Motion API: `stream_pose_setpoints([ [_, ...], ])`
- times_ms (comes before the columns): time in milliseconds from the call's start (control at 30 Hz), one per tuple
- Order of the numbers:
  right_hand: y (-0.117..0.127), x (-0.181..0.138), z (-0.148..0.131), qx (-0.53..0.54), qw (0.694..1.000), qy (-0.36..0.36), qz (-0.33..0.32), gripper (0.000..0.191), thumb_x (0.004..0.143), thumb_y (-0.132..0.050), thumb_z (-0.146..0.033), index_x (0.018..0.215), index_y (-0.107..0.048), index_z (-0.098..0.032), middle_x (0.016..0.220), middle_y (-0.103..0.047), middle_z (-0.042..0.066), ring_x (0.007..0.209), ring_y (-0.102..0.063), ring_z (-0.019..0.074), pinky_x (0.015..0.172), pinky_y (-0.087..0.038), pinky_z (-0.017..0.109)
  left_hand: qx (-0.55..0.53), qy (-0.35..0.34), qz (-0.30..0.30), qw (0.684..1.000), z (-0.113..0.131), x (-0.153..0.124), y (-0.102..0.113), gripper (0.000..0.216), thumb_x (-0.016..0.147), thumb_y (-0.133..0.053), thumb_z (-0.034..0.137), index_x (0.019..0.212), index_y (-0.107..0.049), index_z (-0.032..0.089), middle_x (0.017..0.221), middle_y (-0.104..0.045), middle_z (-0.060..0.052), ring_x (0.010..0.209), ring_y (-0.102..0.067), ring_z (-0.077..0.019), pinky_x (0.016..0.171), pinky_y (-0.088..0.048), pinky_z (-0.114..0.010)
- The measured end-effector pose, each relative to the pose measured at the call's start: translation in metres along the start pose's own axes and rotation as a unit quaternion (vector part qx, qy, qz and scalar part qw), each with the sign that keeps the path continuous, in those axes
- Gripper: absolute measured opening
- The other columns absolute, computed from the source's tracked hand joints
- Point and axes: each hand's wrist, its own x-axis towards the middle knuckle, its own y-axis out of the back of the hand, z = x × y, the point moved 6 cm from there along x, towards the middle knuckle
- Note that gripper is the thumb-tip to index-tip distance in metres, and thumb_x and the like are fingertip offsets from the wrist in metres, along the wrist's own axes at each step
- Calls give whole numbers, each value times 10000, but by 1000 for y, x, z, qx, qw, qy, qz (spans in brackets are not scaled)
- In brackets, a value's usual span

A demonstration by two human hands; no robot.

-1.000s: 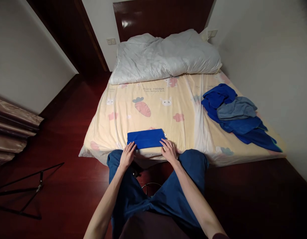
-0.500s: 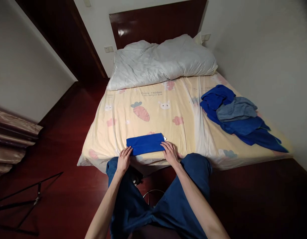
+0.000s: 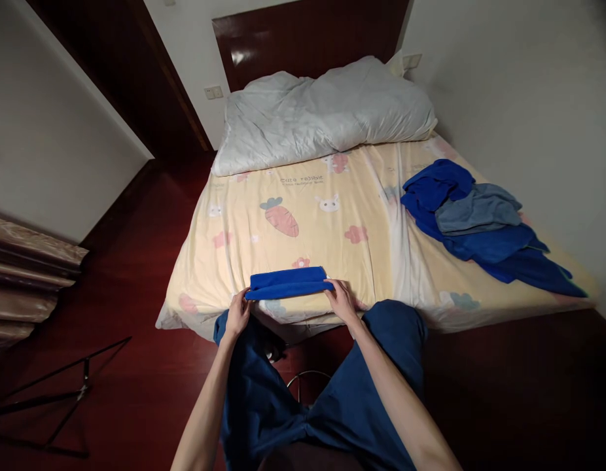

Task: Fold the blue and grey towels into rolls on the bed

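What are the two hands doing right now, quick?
Left hand: closed on the left end of the folded blue cloth.
Right hand: fingers gripping the cloth's right end, at the near edge of the bed.

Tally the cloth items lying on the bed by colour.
Bright blue: 2, the folded cloth held by left hand and right hand, and the loose cloth
Grey-blue: 1, garment
White: 1, duvet
Total: 4
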Motion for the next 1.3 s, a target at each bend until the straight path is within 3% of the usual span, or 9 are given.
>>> stream_pose_setpoints([
  [167, -1, -1, 11, -34, 998, -44, 36, 404, 1039, -451, -464, 1251, -661, -192, 1186, -701, 180, 1165, -630, 332, 1034, -536, 519, 39, 22, 19, 999, -3, 1, -2, 437, 1024, -471, 493, 1282, -637, 181, 952, -658, -112, 909, -645, -291, 911, -540, -475],
  [533, 0, 0, 15, -7, 994, -80, 68, 502, 1014, -481, -590, 1276, -631, -189, 970, -714, 117, 885, -683, 276, 825, -582, 425, 64, 34, 20, 997, 0, 3, -5, 459, 1050, -429, 485, 1344, -579, 166, 963, -709, -123, 991, -659, -326, 955, -525, -513],
  [633, 6, -1, 4, -22, 993, -48, 106, 474, 1031, -493, -539, 1337, -603, -194, 1121, -716, 145, 1009, -688, 280, 905, -582, 443, 78, 21, 50, 996, 7, -1, -1, 445, 1049, -456, 471, 1349, -576, 166, 1010, -706, -133, 1003, -666, -318, 948, -546, -505],
  [733, 9, -3, -17, -76, 990, 33, 115, 378, 1064, -473, -414, 1336, -641, -212, 1315, -681, 159, 1222, -638, 293, 1059, -521, 489, 128, -44, 107, 985, 23, -9, 4, 379, 1044, -484, 378, 1340, -600, 172, 1213, -677, -181, 1159, -644, -317, 1037, -523, -515],
  [800, 7, -5, -30, -105, 988, 81, 82, 342, 1071, -461, -336, 1308, -686, -235, 1392, -662, 135, 1285, -614, 287, 1103, -490, 488, 155, -109, 85, 978, 37, -16, -1, 355, 1037, -475, 280, 1352, -617, 195, 1355, -643, -183, 1278, -605, -310, 1106, -484, -515],
  [900, -1, -9, -40, -132, 986, 101, 18, 351, 1064, -466, -301, 1307, -717, -272, 1499, -614, 91, 1394, -545, 298, 1145, -451, 502, 155, -182, -46, 970, 54, -24, -22, 437, 1006, -469, 174, 1409, -616, 257, 1512, -581, -135, 1406, -538, -304, 1157, -453, -508],
  [967, -5, -10, -41, -140, 986, 88, -11, 377, 1062, -463, -303, 1356, -699, -289, 1534, -593, 74, 1463, -479, 315, 1175, -413, 540, 139, -186, -95, 968, 61, -27, -33, 491, 981, -488, 147, 1437, -610, 282, 1578, -529, -113, 1460, -491, -316, 1189, -427, -528],
  [1133, -8, -9, -37, -142, 987, 65, -20, 422, 1058, -451, -295, 1427, -655, -302, 1545, -588, 51, 1483, -443, 325, 1243, -313, 597, 109, -130, -70, 983, 63, -26, -46, 531, 950, -512, 133, 1455, -598, 271, 1594, -511, -110, 1490, -452, -341, 1230, -376, -588],
  [1300, -5, -9, -35, -160, 986, 50, -10, 434, 1059, -445, -304, 1446, -640, -289, 1540, -594, 49, 1439, -475, 323, 1251, -297, 583, 64, -103, -43, 992, 61, -24, -48, 545, 930, -479, 112, 1454, -567, 230, 1580, -524, -111, 1510, -430, -306, 1265, -352, -566],
])
